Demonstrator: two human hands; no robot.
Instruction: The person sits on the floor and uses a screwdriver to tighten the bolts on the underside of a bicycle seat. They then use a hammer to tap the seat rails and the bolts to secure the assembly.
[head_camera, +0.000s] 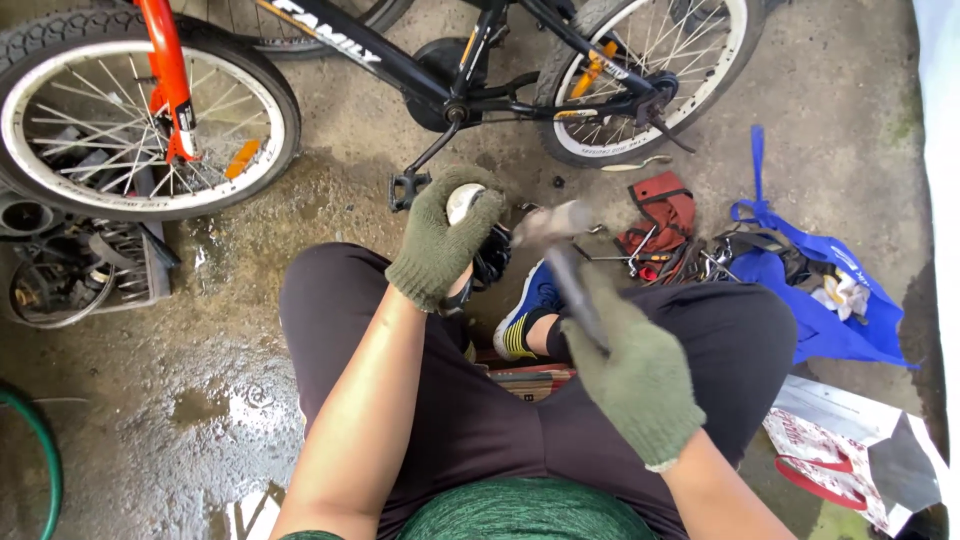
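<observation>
Head view: green-gloved left hand (438, 240) clasps a small white round part (463, 203) steady, just below the black bicycle's pedal (408, 188). Green-gloved right hand (632, 372), fingers wrapped tight, raises a blurred grey hammer (560, 240) beside it.

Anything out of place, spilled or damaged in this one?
The concrete floor is wet, with puddles on the left. Tools lie loose beside the blue bag. The hammer in the right hand is motion-blurred; the left hand grips a small round part.

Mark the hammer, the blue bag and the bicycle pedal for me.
hammer (565, 262): head view, on its blurred dark handle.
blue bag (835, 325): head view, on its side panel.
bicycle pedal (407, 189): head view, on the pedal body.
</observation>
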